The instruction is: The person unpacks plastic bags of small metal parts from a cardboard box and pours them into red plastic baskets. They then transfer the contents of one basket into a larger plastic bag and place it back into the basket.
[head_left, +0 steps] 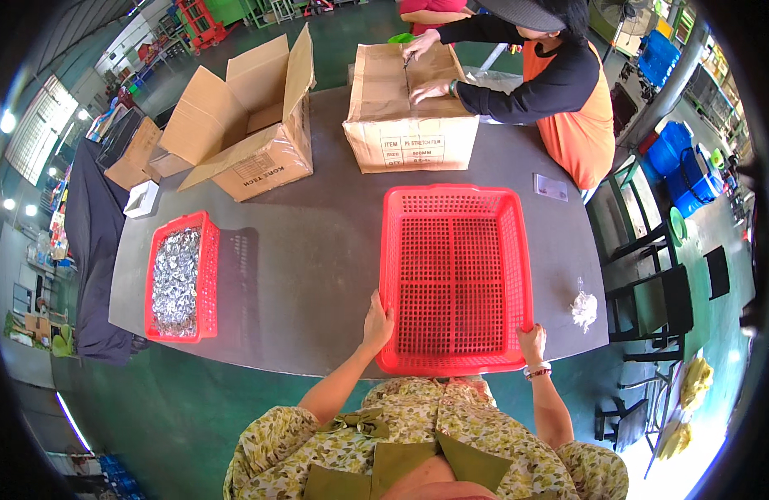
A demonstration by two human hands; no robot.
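Observation:
A large red plastic basket with a mesh floor lies in front of me at the table's near edge, with nothing in it. My left hand grips its left wall near the front corner. On the opposite side, my right hand is closed round the right rim, a bracelet on that wrist. Farther left on the table stands a smaller red basket, filled with many small shiny metal pieces.
An open cardboard box stands at the back left of the grey table. Across from me a person in an orange vest has both hands on a closed carton. White strings and a small card lie at right.

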